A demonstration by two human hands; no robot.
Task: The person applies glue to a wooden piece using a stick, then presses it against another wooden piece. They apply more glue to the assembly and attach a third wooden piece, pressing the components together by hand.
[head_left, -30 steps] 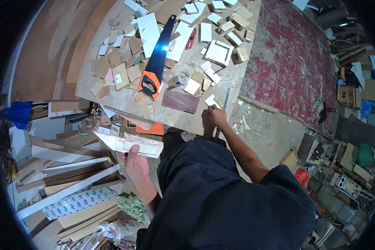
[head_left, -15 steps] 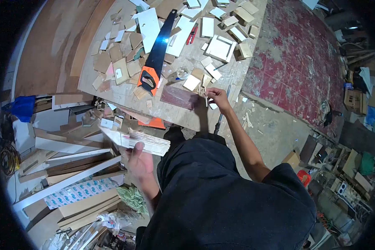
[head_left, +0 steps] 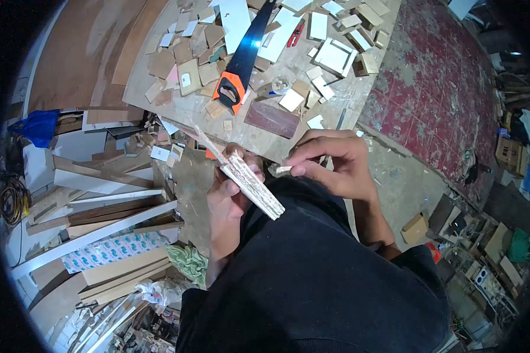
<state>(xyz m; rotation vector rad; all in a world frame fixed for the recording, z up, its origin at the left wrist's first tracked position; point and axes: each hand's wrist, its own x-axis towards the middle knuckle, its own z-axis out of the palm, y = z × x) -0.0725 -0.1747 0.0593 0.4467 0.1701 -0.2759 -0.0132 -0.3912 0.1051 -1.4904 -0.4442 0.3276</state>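
My left hand (head_left: 228,194) is closed around a long piece of layered wood (head_left: 250,187) with rough, pale edges, held over my lap. Just to its right, my right hand (head_left: 335,165) pinches a small pale wood piece (head_left: 283,169) between thumb and fingers. The two pieces are close but apart. Beyond the hands on the worktable lie a dark reddish block (head_left: 271,119), a handsaw with an orange handle (head_left: 231,91) and a small clear cup (head_left: 280,86).
Wood offcuts (head_left: 209,73), a red tool (head_left: 295,33) and a square wooden frame (head_left: 335,57) lie on the worktable (head_left: 182,112). Boards (head_left: 94,238) are stacked at the left. Cardboard boxes (head_left: 508,151) and clutter stand at the right.
My right hand has come back from the table with the small piece, toward my body. My left hand has moved right and turned the layered wood. The view has shifted.
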